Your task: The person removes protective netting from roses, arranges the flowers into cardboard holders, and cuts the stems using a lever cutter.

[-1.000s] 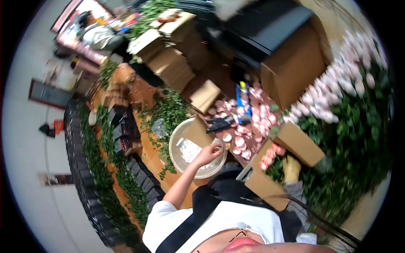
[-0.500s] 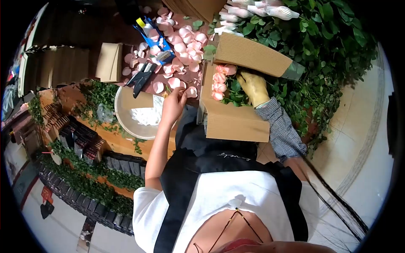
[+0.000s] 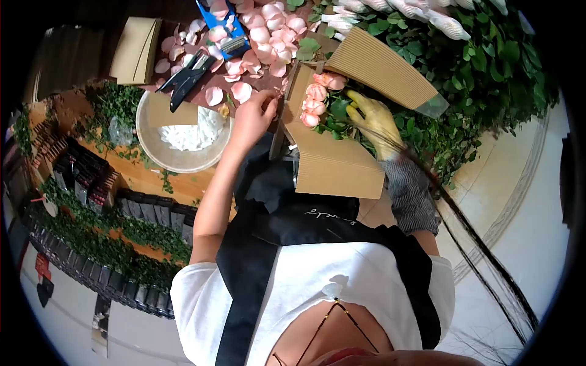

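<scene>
My bare left hand (image 3: 253, 119) is closed, its thumb and fingertips curled together beside the left edge of a corrugated cardboard wrap (image 3: 339, 161). Anything between those fingertips is too small to make out. Peach-pink roses (image 3: 314, 104) lie in the wrap, heads to the left, between its lower flap and a raised upper flap (image 3: 378, 70). My right hand (image 3: 373, 122), in a yellow glove with a checked sleeve, rests against the leaves and stems right of the blooms. Its thumb and forefinger are apart.
Loose pink petals (image 3: 262, 46), a black stapler (image 3: 186, 79), a blue tool (image 3: 223, 30) and folded cardboard (image 3: 135, 52) lie on the table. A bucket of white pieces (image 3: 183, 161) stands left. Leafy stems (image 3: 482, 67) with white-netted buds (image 3: 448, 24) fill the upper right.
The view has swung down toward my hands. My left hand has moved from the petals toward the wrap's left edge. The gloved fingers have spread apart at the leaves.
</scene>
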`<state>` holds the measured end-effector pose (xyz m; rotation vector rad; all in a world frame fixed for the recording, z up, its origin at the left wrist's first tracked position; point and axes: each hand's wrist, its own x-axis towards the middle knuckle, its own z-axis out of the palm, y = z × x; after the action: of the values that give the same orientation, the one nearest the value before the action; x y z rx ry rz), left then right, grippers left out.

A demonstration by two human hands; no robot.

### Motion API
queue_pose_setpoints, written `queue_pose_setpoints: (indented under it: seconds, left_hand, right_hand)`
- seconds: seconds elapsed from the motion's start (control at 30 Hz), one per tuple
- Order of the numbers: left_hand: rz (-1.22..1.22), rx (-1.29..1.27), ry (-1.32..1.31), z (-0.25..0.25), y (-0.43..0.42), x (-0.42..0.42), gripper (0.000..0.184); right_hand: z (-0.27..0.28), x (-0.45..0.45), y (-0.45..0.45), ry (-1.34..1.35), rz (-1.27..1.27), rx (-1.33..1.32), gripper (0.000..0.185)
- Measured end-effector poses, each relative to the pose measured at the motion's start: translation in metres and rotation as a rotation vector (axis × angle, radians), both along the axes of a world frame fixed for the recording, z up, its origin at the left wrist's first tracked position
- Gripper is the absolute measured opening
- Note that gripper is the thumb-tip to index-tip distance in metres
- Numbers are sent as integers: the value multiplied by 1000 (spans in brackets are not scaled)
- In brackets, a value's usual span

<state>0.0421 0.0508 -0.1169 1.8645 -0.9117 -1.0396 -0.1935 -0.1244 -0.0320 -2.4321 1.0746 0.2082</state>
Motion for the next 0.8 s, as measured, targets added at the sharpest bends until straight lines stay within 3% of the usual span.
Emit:
queue_pose_setpoints:
  seconds: [0.1, 0.2, 0.3, 0.4, 0.5, 0.53, 0.63, 0.7, 0.73, 0.77, 0.8]
  left_hand:
    - [51, -10, 224, -4, 10, 1, 17]
    - [32, 2, 249, -14, 12, -9, 19]
    - [24, 19, 276, -13, 9, -18, 22]
    - [168, -118, 393, -11, 8, -27, 22]
    - [142, -87, 430, -14, 9, -27, 21]
    - [65, -62, 311, -18, 11, -29, 22]
    - [81, -49, 343, 0, 10, -24, 21]
    - [84, -57, 366, 3, 9, -23, 21]
    - [83, -62, 388, 8, 10, -22, 21]
    - [81, -62, 411, 10, 11, -21, 21]
    - [59, -53, 384, 10, 12, -21, 21]
  right_hand:
    - [43, 20, 9, 11, 64, 29, 34]
    - [52, 37, 23, -98, 7, 133, 25]
    - [42, 49, 26, 173, 166, 127, 20]
    - [2, 26, 26, 156, 381, 106, 25]
    - [-15, 32, 35, 241, 366, 122, 29]
    - [-7, 44, 33, 299, 341, 183, 29]
    - [4, 57, 23, 457, 239, 359, 30]
    - [13, 52, 16, 299, -44, 813, 27]
    - [1, 39, 16, 279, -177, 912, 22]
    - [0, 30, 13, 277, -178, 912, 22]
    - [0, 20, 10, 141, -19, 850, 20]
